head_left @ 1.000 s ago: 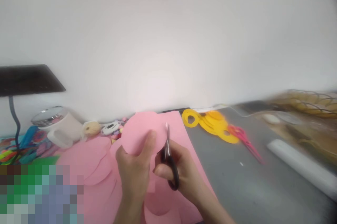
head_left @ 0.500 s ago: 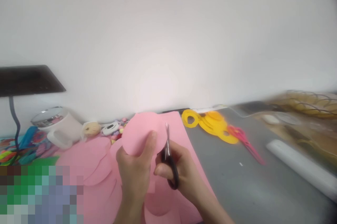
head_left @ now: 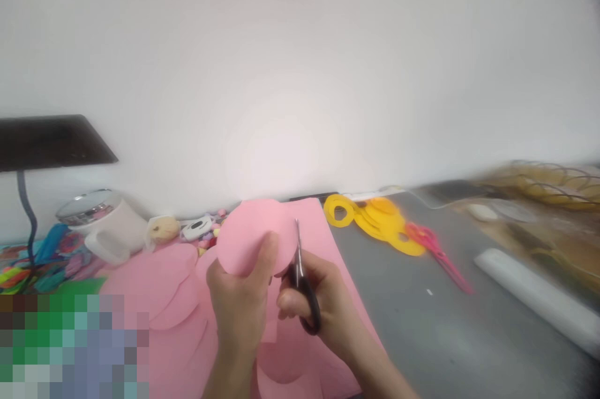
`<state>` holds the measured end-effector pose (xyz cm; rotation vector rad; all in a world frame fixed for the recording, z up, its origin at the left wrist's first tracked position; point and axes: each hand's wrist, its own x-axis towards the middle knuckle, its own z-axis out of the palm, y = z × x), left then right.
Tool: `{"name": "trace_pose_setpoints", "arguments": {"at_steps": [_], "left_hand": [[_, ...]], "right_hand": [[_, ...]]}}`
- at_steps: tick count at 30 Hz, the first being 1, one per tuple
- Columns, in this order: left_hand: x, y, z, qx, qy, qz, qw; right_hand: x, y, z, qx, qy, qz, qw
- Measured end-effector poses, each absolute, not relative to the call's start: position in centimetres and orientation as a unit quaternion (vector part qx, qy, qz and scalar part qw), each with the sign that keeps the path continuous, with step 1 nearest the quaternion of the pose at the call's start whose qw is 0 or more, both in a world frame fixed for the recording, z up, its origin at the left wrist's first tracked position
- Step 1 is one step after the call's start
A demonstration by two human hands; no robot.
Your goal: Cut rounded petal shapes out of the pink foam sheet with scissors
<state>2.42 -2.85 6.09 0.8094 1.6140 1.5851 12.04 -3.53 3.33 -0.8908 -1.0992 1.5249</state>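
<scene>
My left hand [head_left: 241,292] grips a round pink paper piece [head_left: 248,230], its thumb pressed on the near face and its other fingers mostly hidden behind. In my right hand [head_left: 323,289] is a pair of scissors [head_left: 304,296] with black handles. The blades point up along the right edge of the round piece; they look nearly closed. Below both hands lies a large pink paper sheet [head_left: 342,318]. Pink cut-out pieces [head_left: 150,274] overlap in a pile to the left.
Yellow paper cut-outs [head_left: 379,221] and pink-handled scissors [head_left: 435,252] lie on the grey surface [head_left: 412,324] at right, near a white roll-like object [head_left: 539,299]. A white mug [head_left: 117,230] and small colourful items stand at back left, beneath a dark panel [head_left: 51,142].
The scissors and my right hand have shifted very slightly, with the blades looking a little closer together. My left hand and the round paper are almost unmoved.
</scene>
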Motion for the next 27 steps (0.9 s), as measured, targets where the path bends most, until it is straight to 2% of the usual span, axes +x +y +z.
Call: {"name": "trace_pose_setpoints", "arguments": {"at_steps": [8,10,12,13,17,20,27], "left_hand": [[1.8,-2.3,5.3,0.313,0.599,0.63,0.382],[1.8,-1.8,4.8,0.317,0.589,0.63,0.395],[1.6,-1.2,4.1,0.306,0.568,0.625,0.438],[1.5,-0.8,3.6,0.293,0.561,0.623,0.459],[0.7,0.0,2.2,0.317,0.544,0.593,0.501],[0.3,-0.1,2.1,0.373,0.55,0.558,0.497],[0.1,-0.3,2.6,0.414,0.602,0.49,0.476]], "right_hand": [[11.8,-3.5,2.9,-0.374,-0.43,0.606,0.555],[12.0,-3.1,2.4,-0.349,-0.361,0.634,0.588],[12.4,-2.3,2.0,-0.336,-0.201,0.681,0.619],[12.7,-1.9,1.8,-0.338,-0.112,0.701,0.618],[13.4,-0.9,1.2,-0.333,-0.005,0.728,0.6],[13.0,-1.1,1.1,-0.341,-0.067,0.723,0.597],[12.4,-2.1,1.4,-0.429,-0.235,0.577,0.654]]}}
